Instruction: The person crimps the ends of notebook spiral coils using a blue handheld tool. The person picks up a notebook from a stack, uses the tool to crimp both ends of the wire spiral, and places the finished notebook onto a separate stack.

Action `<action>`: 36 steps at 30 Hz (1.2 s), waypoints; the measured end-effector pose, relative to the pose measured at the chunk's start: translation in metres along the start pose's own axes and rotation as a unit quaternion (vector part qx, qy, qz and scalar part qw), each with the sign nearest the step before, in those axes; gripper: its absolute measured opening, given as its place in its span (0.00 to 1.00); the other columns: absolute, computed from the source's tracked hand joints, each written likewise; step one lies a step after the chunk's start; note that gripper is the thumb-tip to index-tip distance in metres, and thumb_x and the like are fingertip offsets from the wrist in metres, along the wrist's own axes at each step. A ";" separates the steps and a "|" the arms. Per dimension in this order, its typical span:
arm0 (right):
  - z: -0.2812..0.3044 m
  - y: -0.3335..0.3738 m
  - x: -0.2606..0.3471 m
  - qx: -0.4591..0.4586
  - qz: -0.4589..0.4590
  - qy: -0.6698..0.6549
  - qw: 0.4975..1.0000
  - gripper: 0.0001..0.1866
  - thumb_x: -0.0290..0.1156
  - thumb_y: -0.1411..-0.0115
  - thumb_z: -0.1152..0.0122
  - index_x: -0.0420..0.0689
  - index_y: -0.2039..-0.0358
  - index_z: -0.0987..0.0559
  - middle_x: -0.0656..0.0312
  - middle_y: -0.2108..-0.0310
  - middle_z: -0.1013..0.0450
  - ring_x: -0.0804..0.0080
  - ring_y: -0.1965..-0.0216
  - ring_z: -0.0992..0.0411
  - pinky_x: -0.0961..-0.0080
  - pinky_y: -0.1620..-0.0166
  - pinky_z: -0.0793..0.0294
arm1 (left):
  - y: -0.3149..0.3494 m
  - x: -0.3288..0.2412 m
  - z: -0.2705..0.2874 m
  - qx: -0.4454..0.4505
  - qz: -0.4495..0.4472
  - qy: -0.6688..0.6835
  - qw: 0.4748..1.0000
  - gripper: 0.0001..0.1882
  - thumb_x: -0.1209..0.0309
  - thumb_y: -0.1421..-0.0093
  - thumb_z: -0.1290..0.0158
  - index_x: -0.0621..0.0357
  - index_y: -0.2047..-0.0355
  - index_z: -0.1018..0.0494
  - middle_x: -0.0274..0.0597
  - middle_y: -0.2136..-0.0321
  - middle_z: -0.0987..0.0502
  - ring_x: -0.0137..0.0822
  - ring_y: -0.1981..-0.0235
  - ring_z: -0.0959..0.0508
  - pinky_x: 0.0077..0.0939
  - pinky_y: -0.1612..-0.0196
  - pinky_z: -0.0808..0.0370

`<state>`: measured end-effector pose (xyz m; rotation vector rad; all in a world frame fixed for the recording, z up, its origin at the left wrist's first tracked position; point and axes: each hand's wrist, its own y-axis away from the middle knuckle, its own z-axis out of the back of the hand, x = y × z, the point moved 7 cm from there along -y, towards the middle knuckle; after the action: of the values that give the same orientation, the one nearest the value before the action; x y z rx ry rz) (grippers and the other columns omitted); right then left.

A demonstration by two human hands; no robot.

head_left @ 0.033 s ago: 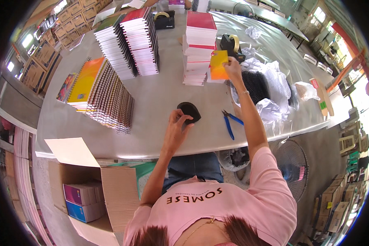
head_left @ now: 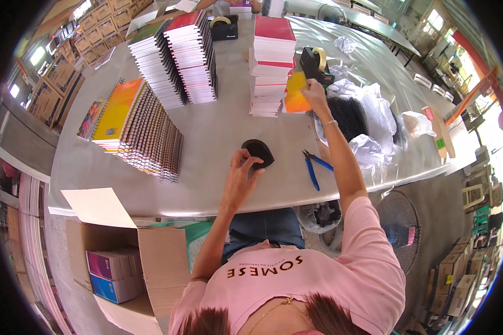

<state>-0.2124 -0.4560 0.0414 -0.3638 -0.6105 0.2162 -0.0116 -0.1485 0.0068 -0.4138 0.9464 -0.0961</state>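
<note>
My left hand [head_left: 243, 173] is closed on the lower edge of a black rounded piece [head_left: 257, 152] resting on the table; its exact kind does not show. Farther off on the right, my right hand [head_left: 316, 96] grips a yellow and orange notebook [head_left: 296, 95] by its right side. This notebook lies against a stack of red-covered books [head_left: 274, 34] on its left. Blue-handled cutters [head_left: 313, 171] rest open on the table below my right forearm. Black wire binding spirals [head_left: 346, 117] sit just right of my right wrist, partly wrapped in white plastic.
Spiral notebooks with yellow and orange covers [head_left: 116, 111] stand in a stack on the left. Beyond them rise green [head_left: 149, 32] and red [head_left: 183, 21] notebook stacks. Tape dispensers [head_left: 313, 64] stand farther back. An open carton [head_left: 162, 262] of books sits at lower left.
My right hand has shifted slightly left, and the yellow and orange notebook has moved down and tilted. My left hand stays put. Another person's hand shows more at the far edge.
</note>
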 end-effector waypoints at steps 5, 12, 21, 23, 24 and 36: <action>-0.039 -0.004 0.005 0.154 -0.026 0.084 0.984 0.34 0.49 0.56 0.26 0.28 0.62 0.22 0.42 0.63 0.22 0.52 0.60 0.21 0.66 0.56 0.24 | 0.006 -0.001 0.011 -0.014 -0.003 -0.024 1.000 0.13 0.68 0.46 0.38 0.53 0.60 0.24 0.42 0.56 0.35 0.45 0.55 0.30 0.39 0.49 0.31; -0.054 -0.029 -0.015 0.263 -0.065 0.108 0.957 0.37 0.53 0.60 0.23 0.34 0.59 0.22 0.42 0.57 0.23 0.51 0.53 0.24 0.67 0.52 0.23 | 0.007 0.001 0.010 -0.013 0.003 -0.013 1.000 0.12 0.69 0.45 0.38 0.53 0.60 0.24 0.42 0.56 0.35 0.45 0.54 0.29 0.38 0.50 0.30; 0.007 0.002 0.025 -0.076 0.029 -0.060 0.995 0.18 0.35 0.53 0.29 0.37 0.66 0.24 0.50 0.66 0.22 0.59 0.66 0.23 0.68 0.63 0.26 | -0.006 -0.004 0.008 -0.054 -0.034 -0.011 0.998 0.15 0.69 0.46 0.37 0.53 0.58 0.24 0.43 0.55 0.34 0.45 0.53 0.29 0.39 0.51 0.30; 0.047 0.029 0.044 -0.127 0.076 -0.113 0.982 0.15 0.30 0.51 0.31 0.38 0.65 0.24 0.52 0.66 0.22 0.64 0.66 0.23 0.71 0.64 0.27 | -0.002 -0.010 0.014 -0.095 -0.067 -0.057 0.992 0.16 0.70 0.47 0.36 0.52 0.57 0.24 0.43 0.55 0.34 0.45 0.52 0.30 0.39 0.50 0.30; 0.059 0.052 0.053 -0.108 0.048 -0.170 0.978 0.14 0.29 0.50 0.33 0.38 0.64 0.24 0.52 0.68 0.23 0.62 0.68 0.24 0.69 0.62 0.27 | 0.001 -0.008 0.019 -0.113 -0.054 -0.040 0.991 0.16 0.71 0.47 0.36 0.52 0.57 0.24 0.43 0.54 0.33 0.45 0.50 0.31 0.40 0.48 0.32; 0.074 0.255 0.127 0.150 0.239 -0.030 0.959 0.16 0.24 0.49 0.36 0.46 0.58 0.21 0.57 0.59 0.25 0.56 0.57 0.28 0.65 0.47 0.32 | 0.009 -0.113 0.021 0.001 -0.099 -0.227 0.969 0.22 0.77 0.45 0.44 0.50 0.49 0.28 0.43 0.48 0.34 0.50 0.47 0.33 0.48 0.39 0.41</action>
<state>-0.1783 -0.1641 0.0627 -0.2055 -0.5307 0.7786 -0.0623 -0.1043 0.1008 -0.5023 0.4508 -0.1762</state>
